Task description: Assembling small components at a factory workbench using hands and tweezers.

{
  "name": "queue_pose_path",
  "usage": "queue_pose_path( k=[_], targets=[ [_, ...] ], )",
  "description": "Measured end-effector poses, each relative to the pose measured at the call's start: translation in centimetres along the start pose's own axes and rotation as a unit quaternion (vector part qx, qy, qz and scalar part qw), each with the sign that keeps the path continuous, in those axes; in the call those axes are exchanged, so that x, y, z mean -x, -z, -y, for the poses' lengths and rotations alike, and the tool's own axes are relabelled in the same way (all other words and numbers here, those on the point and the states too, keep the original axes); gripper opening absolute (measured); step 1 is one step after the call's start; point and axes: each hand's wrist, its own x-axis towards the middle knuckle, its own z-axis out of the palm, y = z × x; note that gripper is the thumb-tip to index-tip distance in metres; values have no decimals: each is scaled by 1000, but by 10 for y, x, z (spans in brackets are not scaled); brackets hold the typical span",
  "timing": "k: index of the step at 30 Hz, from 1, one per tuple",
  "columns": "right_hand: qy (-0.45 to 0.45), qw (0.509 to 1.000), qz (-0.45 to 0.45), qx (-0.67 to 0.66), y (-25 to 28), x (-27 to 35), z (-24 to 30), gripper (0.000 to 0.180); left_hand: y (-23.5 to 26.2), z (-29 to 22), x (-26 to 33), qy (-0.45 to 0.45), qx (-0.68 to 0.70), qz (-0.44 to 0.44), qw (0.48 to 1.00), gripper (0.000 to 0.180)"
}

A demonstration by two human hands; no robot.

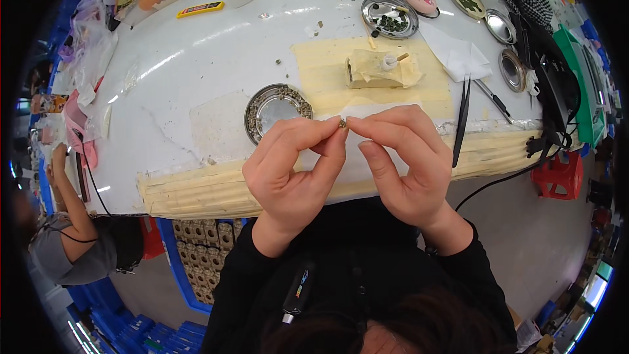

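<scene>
My left hand is closed in a pinch, thumb against forefinger, on a tiny greenish piece. What kind of piece it is, I cannot make out. From the other side my right hand touches the piece with its forefinger tip, its thumb held apart below. Just beyond the left fingers lies a round metal dish with many small greenish-brown pieces along its rim. Black tweezers lie to the right of my right hand.
Beyond my hands stands a tape-wrapped block with a small stick on top. A metal dish of dark green pieces, a pale oval dish and a pen-like tool lie farther right. At far left sits another person.
</scene>
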Motion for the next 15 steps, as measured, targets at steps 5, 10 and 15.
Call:
queue_pose_path(
  k=[5,10,15],
  targets=[
    [-23,999,-12,-22,-3,1,-2,23,1,2,2,38,52,19,998,21],
    [-54,995,-18,-84,-3,2,-6,20,5,-2,4,89,86,52,991,20],
    [-92,983,-6,-158,-3,4,-10,14,13,-2,3,147,181,97,968,17]
  ],
)
